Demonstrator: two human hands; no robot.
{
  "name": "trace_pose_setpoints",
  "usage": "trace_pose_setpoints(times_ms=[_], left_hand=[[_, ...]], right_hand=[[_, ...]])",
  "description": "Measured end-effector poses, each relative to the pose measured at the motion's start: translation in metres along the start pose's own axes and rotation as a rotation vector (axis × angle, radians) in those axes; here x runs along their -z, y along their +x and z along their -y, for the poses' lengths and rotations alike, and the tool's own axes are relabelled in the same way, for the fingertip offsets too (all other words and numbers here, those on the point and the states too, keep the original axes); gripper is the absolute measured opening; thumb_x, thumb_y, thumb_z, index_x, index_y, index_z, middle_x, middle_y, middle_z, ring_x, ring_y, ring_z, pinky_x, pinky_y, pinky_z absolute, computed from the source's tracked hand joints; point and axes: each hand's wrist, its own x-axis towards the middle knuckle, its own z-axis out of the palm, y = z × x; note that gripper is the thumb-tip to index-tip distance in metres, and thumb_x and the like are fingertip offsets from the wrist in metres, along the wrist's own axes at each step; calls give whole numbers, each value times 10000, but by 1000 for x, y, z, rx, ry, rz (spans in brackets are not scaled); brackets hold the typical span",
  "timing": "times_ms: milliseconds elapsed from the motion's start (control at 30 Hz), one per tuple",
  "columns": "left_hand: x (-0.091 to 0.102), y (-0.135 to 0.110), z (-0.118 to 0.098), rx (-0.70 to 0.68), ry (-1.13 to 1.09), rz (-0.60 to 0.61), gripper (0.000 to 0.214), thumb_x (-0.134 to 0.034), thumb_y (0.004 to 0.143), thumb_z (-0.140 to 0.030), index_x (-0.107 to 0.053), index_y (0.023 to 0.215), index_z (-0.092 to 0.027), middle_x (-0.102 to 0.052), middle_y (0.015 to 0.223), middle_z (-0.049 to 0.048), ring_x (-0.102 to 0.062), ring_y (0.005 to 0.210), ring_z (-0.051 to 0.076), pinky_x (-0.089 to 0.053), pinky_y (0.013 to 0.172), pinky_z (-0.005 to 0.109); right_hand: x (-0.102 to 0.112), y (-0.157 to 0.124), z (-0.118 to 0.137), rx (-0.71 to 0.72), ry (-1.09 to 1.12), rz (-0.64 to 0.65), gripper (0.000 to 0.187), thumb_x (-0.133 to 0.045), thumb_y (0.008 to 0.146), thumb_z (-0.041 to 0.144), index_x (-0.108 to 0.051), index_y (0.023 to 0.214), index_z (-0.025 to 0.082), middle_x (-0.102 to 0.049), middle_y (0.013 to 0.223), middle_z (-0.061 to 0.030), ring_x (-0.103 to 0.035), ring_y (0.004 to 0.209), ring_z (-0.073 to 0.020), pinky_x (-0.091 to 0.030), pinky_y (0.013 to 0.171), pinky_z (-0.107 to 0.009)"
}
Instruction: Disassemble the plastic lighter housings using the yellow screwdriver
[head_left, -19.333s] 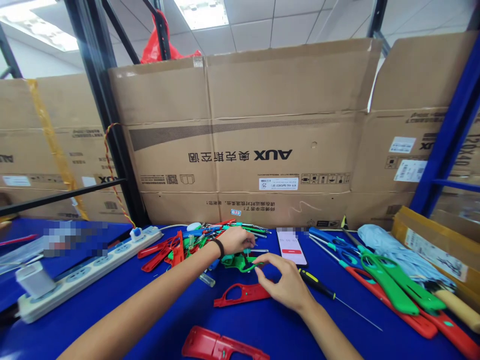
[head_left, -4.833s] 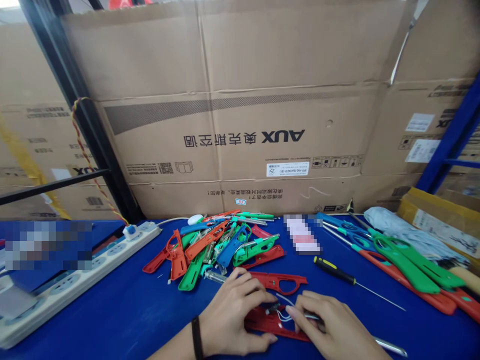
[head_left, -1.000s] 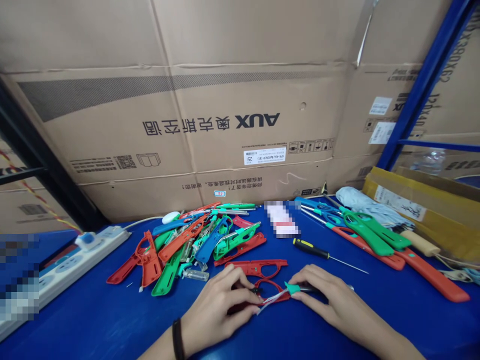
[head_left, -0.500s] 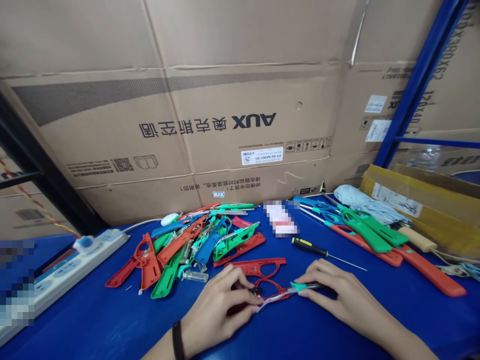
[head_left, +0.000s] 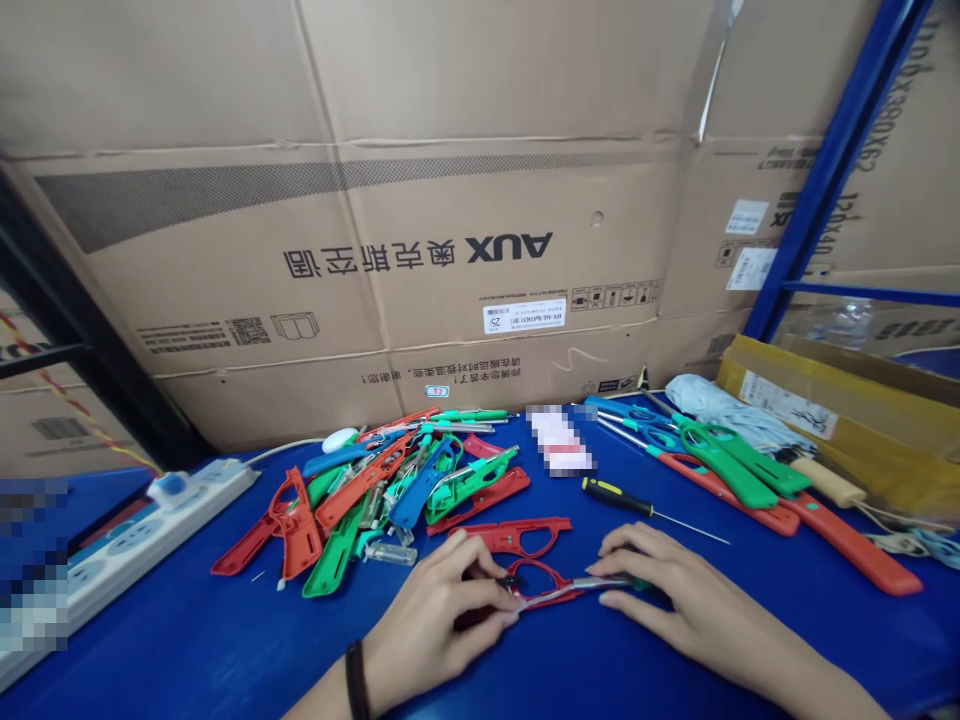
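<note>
With left hand and right hand facing, the red shell pinched in the left fingers and the metal tube in the right, alignment is probably best made without straining the thin wire between those fingertips.

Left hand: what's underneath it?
A red shell is partly under the left hand; its looped end shows beyond the hand. A small dark piece peeks out there too. The shell's other end is mostly covered, and anything beneath the palm can't be seen.
</note>
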Motion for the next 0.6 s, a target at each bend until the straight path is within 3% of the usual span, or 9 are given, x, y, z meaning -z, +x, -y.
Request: trace_pose_setpoints(times_ms=[167, 600], left_hand=[[1, 1, -1, -1, 1, 19, 164, -549, 878, -229, -683, 954, -284, -561, 963, 36, -546, 886, 178, -465, 797, 307], [2, 1, -1, -2, 14, 12, 165, -570, 876, -260, -663, 1013, -275, -582, 980, 42, -535, 895, 185, -471, 791, 308]], right_hand=[[-4, 9, 4, 32, 50, -28, 169, -463, 926, 354, -599, 948, 255, -587, 1004, -19, -562, 952, -165, -434, 842, -281], [-3, 11, 4, 107, 11, -2, 214, -447, 943, 336, -650, 987, 284, -602, 932, -5, -586, 857, -140, -428, 770, -239]])
